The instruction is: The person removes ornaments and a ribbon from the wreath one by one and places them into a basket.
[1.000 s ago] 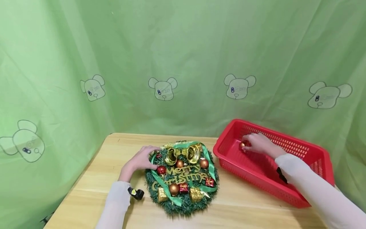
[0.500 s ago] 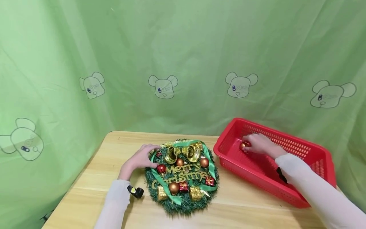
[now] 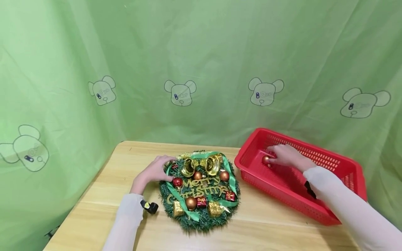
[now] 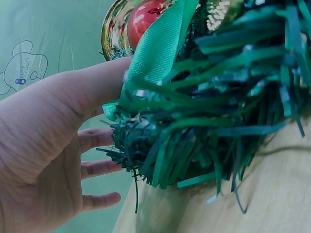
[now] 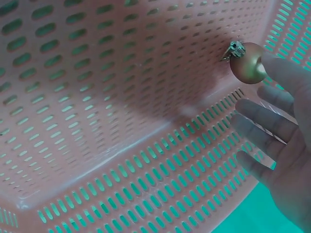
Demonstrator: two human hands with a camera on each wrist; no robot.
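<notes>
A green tinsel Christmas wreath (image 3: 201, 225) with bells, balls, small gift boxes and "Merry Christmas" lettering lies on the table. My left hand (image 3: 156, 170) holds its left edge. In the left wrist view the thumb lies over the green ribbon (image 4: 158, 53), with the other fingers along the wreath's outer side, their tips partly hidden. Inside the red basket (image 3: 292, 195), my right hand (image 3: 285, 156) is beside a copper-coloured Christmas ball (image 3: 266, 160). From the right wrist, the thumb is against the ball (image 5: 245, 65) while the other fingers look straight and spread.
The wooden table (image 3: 103, 188) extends around the wreath and under the basket. A green curtain (image 3: 213, 45) with mouse-head drawings hangs behind and at the sides. The basket's high perforated wall (image 5: 160, 170) surrounds my right hand.
My right hand has eased slightly away from the ball, which now shows more fully. The left hand stays at the wreath's edge. The head view has shifted a little.
</notes>
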